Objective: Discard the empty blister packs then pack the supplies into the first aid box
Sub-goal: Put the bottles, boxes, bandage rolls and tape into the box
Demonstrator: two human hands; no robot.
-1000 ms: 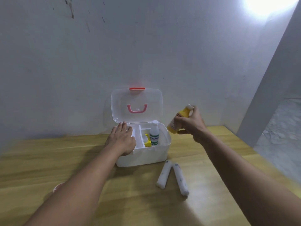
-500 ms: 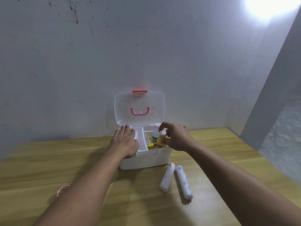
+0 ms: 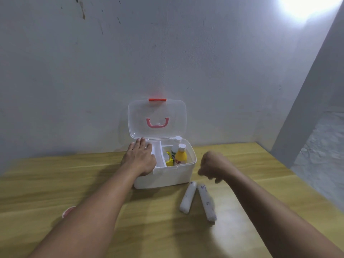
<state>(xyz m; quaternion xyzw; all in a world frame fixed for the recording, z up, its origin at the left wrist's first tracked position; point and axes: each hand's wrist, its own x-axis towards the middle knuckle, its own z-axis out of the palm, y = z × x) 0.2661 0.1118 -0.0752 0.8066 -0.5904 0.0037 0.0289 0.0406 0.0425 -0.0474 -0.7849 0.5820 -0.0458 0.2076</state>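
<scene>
The white first aid box stands on the wooden table against the wall, its clear lid raised. Inside its right part stand a yellow bottle with a white cap, a white bottle behind it and a small yellow item. My left hand rests flat on the box's left rim and inner tray. My right hand hovers blurred just right of the box, fingers curled down and holding nothing. Two white bandage rolls lie on the table in front of the box.
A small round pink-and-white object peeks out beside my left forearm. The table ends at the wall behind and at its right edge, where a grey pillar and a tiled floor show.
My right hand carried the yellow bottle into the box, set it upright beside the white bottle, let go, and drew back to the right. My left hand stayed on the box.
</scene>
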